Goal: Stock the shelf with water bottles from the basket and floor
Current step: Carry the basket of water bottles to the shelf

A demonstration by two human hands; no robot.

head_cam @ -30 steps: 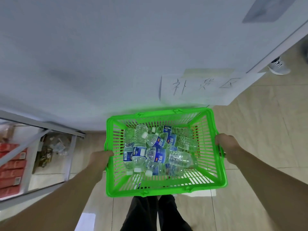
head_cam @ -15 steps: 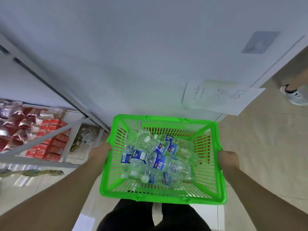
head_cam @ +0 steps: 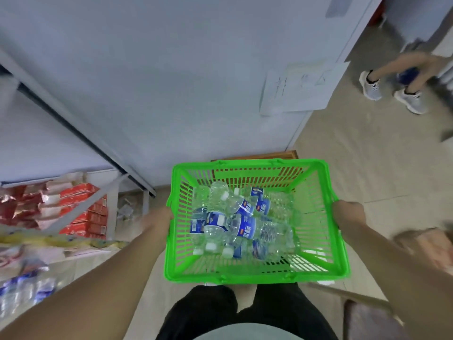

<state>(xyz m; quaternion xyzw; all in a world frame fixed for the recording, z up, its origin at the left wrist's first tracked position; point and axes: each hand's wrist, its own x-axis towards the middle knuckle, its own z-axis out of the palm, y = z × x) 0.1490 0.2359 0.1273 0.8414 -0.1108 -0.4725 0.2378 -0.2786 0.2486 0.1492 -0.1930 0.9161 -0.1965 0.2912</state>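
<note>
A bright green plastic basket (head_cam: pixel 255 277) hangs in front of my legs, lifted off the floor. Several clear water bottles (head_cam: pixel 241 224) with blue labels and white caps lie jumbled inside it. My left hand (head_cam: pixel 157 218) grips the basket's left rim and my right hand (head_cam: pixel 348 213) grips its right rim. A grey metal shelf (head_cam: pixel 81 133) stands to the left, stacked with red and white packs. More blue-labelled water bottles (head_cam: pixel 22 293) show blurred at the lower left.
A pale wall panel (head_cam: pixel 196 69) with a paper sign (head_cam: pixel 299 90) rises ahead. Another person's legs in grey sneakers (head_cam: pixel 389 92) stand at the upper right. An orange-brown board (head_cam: pixel 255 157) lies behind the basket. A chair (head_cam: pixel 367 312) sits at the lower right.
The basket has stayed in both hands while my view swung right and back. More of the shelf shows at the left, and the other person's legs came into view.
</note>
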